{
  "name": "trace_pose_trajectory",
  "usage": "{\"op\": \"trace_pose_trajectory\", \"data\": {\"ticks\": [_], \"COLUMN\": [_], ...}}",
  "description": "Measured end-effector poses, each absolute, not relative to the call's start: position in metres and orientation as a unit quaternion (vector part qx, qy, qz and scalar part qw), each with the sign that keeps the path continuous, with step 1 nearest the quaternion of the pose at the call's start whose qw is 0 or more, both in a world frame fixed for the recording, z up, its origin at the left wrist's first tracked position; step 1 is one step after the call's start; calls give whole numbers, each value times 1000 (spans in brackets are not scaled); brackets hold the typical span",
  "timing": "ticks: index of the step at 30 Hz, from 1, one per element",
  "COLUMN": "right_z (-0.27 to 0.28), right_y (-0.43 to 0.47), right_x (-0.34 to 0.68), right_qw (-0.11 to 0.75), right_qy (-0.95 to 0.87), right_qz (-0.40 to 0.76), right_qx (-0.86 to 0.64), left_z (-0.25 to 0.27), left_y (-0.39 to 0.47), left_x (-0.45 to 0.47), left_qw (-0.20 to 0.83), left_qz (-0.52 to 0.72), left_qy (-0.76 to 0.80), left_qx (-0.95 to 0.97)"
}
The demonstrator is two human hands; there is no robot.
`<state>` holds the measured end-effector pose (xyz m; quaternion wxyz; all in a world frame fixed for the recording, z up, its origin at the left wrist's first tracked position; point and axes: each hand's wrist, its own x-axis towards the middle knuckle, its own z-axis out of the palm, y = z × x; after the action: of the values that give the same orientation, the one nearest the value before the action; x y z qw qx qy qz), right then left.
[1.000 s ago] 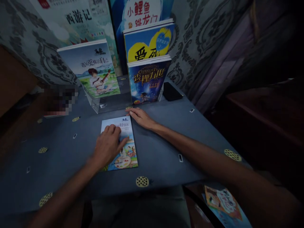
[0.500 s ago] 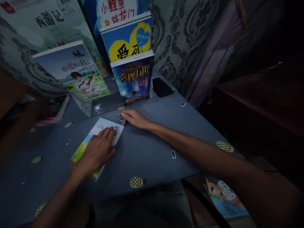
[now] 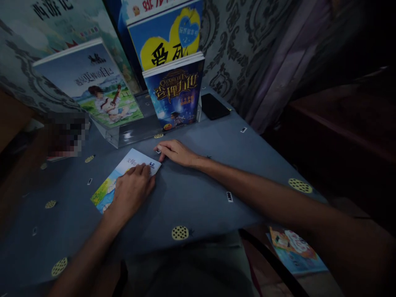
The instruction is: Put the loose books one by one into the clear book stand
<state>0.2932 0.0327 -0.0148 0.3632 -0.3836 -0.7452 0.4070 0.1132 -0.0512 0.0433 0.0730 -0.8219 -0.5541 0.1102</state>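
Observation:
A thin picture-covered book (image 3: 107, 187), pale blue at the top with yellow and green below, lies face up on the table. My left hand (image 3: 131, 187) rests on its cover with bent fingers, hiding the middle and the lower right part. Beside the book's upper right corner is my right hand (image 3: 175, 152), its fingers stretched out and pointing down to the tabletop. One fingertip is at the corner; whether it touches the book I cannot tell. Neither hand has anything gripped.
Behind my hands, a clear stand (image 3: 123, 136) holds a guitar-picture book (image 3: 108, 103) and a dark blue book (image 3: 175, 97). A yellow-heart book (image 3: 167, 37) rises behind. A black phone (image 3: 215, 106) lies at right. Below the table edge are colourful books (image 3: 298, 251).
My left hand's fingers are more bent and it has shifted slightly on the cover, showing more of the lower picture. My right hand stays near the corner. The view has tilted down slightly.

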Motion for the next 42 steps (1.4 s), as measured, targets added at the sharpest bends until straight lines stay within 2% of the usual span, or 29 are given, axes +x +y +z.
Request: {"op": "trace_pose_trajectory", "data": {"ticks": [7,18,23,29,35,42], "right_z": [-17,-16,-15,-19,-24,-29], "right_y": [33,26,19,21,31,67], "right_x": [293,291,291,293,290,271], "right_qw": [392,486,393,257,250,232], "right_qy": [-733,-711,-805,-934,-943,-944], "right_qz": [409,392,337,163,96,62], "right_qx": [-377,-324,-288,-185,-199,-225], "left_z": [49,38,35,32,26,7], "left_y": [-49,-51,-53,-60,-93,-100], "left_x": [111,108,102,23,-43,-36], "left_qw": [53,69,61,-75,-105,-74], "left_qz": [109,65,70,-35,-50,-80], "left_qy": [-562,-545,-544,-444,-479,-449], "left_qx": [-818,-833,-834,-892,-870,-887]}}
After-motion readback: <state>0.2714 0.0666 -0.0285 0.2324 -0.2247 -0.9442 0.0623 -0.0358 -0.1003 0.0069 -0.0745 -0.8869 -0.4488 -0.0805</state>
